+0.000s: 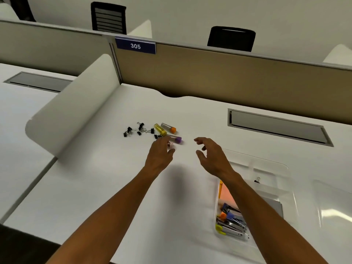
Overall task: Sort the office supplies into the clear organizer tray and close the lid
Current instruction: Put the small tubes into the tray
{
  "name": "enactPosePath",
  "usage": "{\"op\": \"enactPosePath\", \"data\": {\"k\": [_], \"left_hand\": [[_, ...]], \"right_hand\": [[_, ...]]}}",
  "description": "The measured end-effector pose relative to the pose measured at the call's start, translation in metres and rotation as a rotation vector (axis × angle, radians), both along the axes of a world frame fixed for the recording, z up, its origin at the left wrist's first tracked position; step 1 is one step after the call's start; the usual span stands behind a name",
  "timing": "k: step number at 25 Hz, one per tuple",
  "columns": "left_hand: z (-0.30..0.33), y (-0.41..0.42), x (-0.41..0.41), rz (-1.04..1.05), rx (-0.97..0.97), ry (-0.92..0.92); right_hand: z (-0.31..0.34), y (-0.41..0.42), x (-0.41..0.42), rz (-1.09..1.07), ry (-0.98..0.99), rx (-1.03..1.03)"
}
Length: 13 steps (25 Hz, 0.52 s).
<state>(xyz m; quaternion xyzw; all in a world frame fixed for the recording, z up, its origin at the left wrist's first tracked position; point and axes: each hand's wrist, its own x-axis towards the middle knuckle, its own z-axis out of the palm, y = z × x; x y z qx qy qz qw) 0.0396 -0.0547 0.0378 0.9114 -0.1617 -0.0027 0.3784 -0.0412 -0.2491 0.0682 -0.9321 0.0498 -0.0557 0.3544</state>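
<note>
We see the left hand (161, 151) reaching far over the white desk (95, 187), fingertips curled around something small and pale beside the purple-capped tube (174, 139); blur hides what. The right hand (211, 154) hovers near it, fingers spread and loosely bent, holding nothing. Black binder clips (137, 130) lie scattered far left of the tubes. The clear organizer tray (270, 168) sits near right, partly filled.
</note>
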Motion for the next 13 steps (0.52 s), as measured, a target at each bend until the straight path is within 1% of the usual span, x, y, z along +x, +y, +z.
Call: {"op": "enactPosePath", "data": {"k": [4,8,13], "left_hand": [[-0.009,0.011,0.019,0.013,0.045,0.035],[-0.024,0.016,0.038,-0.023,0.119,0.085],[-0.045,0.008,0.056,-0.048,0.231,0.04]], "right_hand": [[-0.007,0.021,0.036,0.039,0.023,-0.041],[-0.02,0.031,0.067,0.085,0.146,-0.118],[-0.04,0.042,0.106,0.091,0.227,-0.199]]}}
